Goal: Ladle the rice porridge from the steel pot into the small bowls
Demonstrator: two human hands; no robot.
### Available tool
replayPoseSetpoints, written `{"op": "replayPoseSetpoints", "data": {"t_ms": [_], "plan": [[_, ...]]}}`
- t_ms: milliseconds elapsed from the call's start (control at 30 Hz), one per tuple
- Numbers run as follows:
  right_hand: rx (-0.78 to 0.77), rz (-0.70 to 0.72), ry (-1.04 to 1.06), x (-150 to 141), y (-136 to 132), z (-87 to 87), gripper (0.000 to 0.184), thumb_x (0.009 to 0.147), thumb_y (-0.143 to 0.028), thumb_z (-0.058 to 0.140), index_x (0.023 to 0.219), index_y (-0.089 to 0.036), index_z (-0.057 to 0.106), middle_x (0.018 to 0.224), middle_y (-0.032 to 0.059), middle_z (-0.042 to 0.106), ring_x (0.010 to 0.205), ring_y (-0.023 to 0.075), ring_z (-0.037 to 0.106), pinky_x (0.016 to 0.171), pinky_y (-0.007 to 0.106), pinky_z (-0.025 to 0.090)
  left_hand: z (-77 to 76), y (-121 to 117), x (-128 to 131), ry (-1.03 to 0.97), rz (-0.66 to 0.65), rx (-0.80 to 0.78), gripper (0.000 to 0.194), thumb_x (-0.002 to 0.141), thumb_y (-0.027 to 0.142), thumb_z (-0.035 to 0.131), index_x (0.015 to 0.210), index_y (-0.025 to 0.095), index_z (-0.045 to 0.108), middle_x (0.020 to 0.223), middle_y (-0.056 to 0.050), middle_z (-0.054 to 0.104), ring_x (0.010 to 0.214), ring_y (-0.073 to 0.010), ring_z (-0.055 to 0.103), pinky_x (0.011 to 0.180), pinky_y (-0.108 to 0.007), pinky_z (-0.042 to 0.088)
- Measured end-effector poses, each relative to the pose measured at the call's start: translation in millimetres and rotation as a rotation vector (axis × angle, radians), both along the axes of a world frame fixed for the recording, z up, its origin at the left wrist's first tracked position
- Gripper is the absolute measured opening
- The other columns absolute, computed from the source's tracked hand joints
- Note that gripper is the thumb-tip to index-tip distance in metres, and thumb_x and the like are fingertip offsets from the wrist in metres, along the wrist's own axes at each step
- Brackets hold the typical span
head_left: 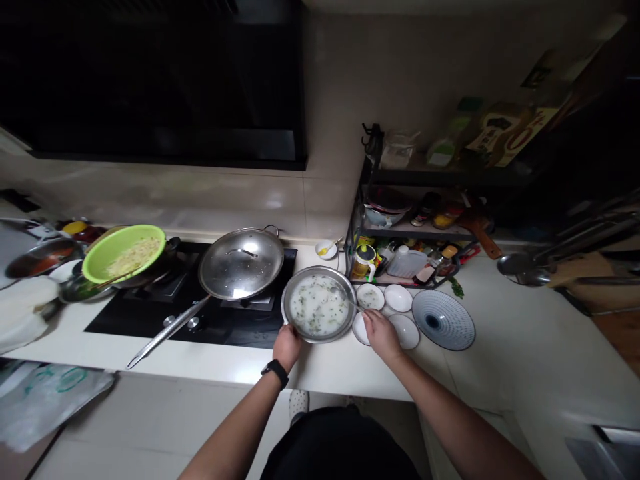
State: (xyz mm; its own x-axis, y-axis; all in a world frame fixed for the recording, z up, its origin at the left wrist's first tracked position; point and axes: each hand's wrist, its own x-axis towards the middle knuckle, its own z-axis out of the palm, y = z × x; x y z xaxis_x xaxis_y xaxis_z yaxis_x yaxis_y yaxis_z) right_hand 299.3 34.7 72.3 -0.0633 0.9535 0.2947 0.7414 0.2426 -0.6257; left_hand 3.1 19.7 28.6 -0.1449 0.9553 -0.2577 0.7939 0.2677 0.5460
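Observation:
A round metal basin (286, 301) holds a whitish soup (316, 300) with green bits. At its lower left rim, my left hand (287, 345), with a black watch on the wrist, grips the edge. My right hand (381, 331) is closed around the thin handle of a metal ladle (339, 292), whose bowl dips into the soup near the right side. Beside the basin stand small white bowls: one (370, 297) contains some of the soup, while another (399, 298) and a lower one (405, 331) look bare inside. My right hand partly covers a further white bowl (361, 329).
A lidded wok (241, 263) sits on the black stove (220, 328), its long handle jutting over the front. Left stands a green basin (161, 248) of pale shreds. A patterned bowl (444, 320) and a spice rack (360, 193) are right; a small dish with a spoon (326, 250) lies behind.

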Motion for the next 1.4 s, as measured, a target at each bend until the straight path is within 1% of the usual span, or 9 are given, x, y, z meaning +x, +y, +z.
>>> {"op": "replayPoseSetpoints", "data": {"t_ms": [67,200,300,633,800,933,1200,1300,1400], "plan": [[-0.114,-0.087,0.134,-5.6,1.7,-6.1,0.041,0.098,-0.047,0.042,0.086,-0.020,0.071,0.091,0.0136,0.077,0.089,0.0263,0.074,0.082,0.038,0.059,-0.6,0.1,-0.2,0.000,0.000,-0.003,0.019,0.085,0.003,0.054,0.094,0.009,0.070,0.099,-0.015,0.070,0.096,-0.0224,0.066,0.079,-0.026,0.044],[-0.437,-0.378,0.535,-14.3,6.2,-12.5,0.046,0.087,-0.060,0.051,0.071,-0.020,0.066,0.073,0.0127,0.076,0.068,0.0257,0.074,0.065,0.035,0.060,-2.8,0.3,-1.3,-0.011,0.010,-0.015,0.021,0.085,0.002,0.053,0.095,0.010,0.070,0.098,-0.014,0.070,0.093,-0.0213,0.066,0.081,-0.027,0.044],[-0.512,-0.459,0.722,-15.4,8.6,-9.8,0.044,0.081,-0.060,0.059,0.064,-0.020,0.065,0.071,0.0138,0.076,0.064,0.0252,0.074,0.063,0.035,0.061,-4.4,0.5,-2.1,-0.020,0.007,-0.006,0.022,0.085,0.002,0.054,0.096,0.010,0.070,0.098,-0.014,0.070,0.094,-0.0216,0.066,0.081,-0.027,0.045],[-0.485,-0.452,0.738,-5.9,7.9,14.6,0.040,0.079,-0.054,0.066,0.064,-0.017,0.070,0.070,0.0131,0.077,0.058,0.0220,0.073,0.059,0.030,0.061,-7.0,-0.6,-2.4,-0.014,0.011,-0.003,0.016,0.086,0.005,0.055,0.093,0.011,0.069,0.099,-0.014,0.070,0.091,-0.0209,0.066,0.080,-0.027,0.045],[-0.516,-0.473,0.861,-0.2,7.8,23.2,0.038,0.078,-0.051,0.070,0.062,-0.017,0.070,0.068,0.0130,0.077,0.058,0.0216,0.073,0.058,0.030,0.062,-9.1,-1.0,-3.0,-0.008,0.011,-0.001,0.015,0.085,0.005,0.056,0.092,0.012,0.068,0.099,-0.013,0.069,0.091,-0.0205,0.066,0.079,-0.026,0.044],[-0.481,-0.477,0.930,8.6,3.5,32.6,0.039,0.075,-0.052,0.075,0.064,-0.015,0.071,0.070,0.0126,0.077,0.058,0.0207,0.073,0.061,0.030,0.063,-8.9,-0.5,-3.3,0.000,0.011,0.002,0.013,0.086,0.006,0.057,0.090,0.012,0.068,0.098,-0.014,0.069,0.090,-0.0205,0.066,0.077,-0.026,0.043],[-0.419,-0.521,1.009,51.8,-12.3,50.6,0.041,0.070,-0.055,0.080,0.068,-0.014,0.071,0.073,0.0134,0.077,0.062,0.0229,0.073,0.065,0.035,0.063,-8.9,-0.2,-4.4,0.006,0.006,-0.002,0.013,0.085,0.006,0.057,0.087,0.013,0.067,0.094,-0.012,0.069,0.085,-0.0194,0.066,0.072,-0.025,0.041],[-0.401,-0.569,0.992,74.0,-17.3,48.3,0.040,0.070,-0.054,0.080,0.068,-0.015,0.070,0.075,0.0139,0.077,0.062,0.0231,0.073,0.067,0.037,0.063,-10.2,-0.2,-4.7,0.007,0.008,0.000,0.013,0.086,0.005,0.056,0.087,0.013,0.067,0.094,-0.012,0.069,0.083,-0.0188,0.065,0.071,-0.025,0.040],[-0.371,-0.611,0.936,92.5,-18.7,38.7,0.040,0.072,-0.054,0.078,0.069,-0.015,0.070,0.076,0.0143,0.078,0.064,0.0243,0.074,0.068,0.039,0.063,-10.7,0.1,-5.1,0.010,0.005,-0.006,0.015,0.086,0.005,0.054,0.087,0.013,0.067,0.094,-0.012,0.070,0.084,-0.0188,0.066,0.072,-0.025,0.040]]}}
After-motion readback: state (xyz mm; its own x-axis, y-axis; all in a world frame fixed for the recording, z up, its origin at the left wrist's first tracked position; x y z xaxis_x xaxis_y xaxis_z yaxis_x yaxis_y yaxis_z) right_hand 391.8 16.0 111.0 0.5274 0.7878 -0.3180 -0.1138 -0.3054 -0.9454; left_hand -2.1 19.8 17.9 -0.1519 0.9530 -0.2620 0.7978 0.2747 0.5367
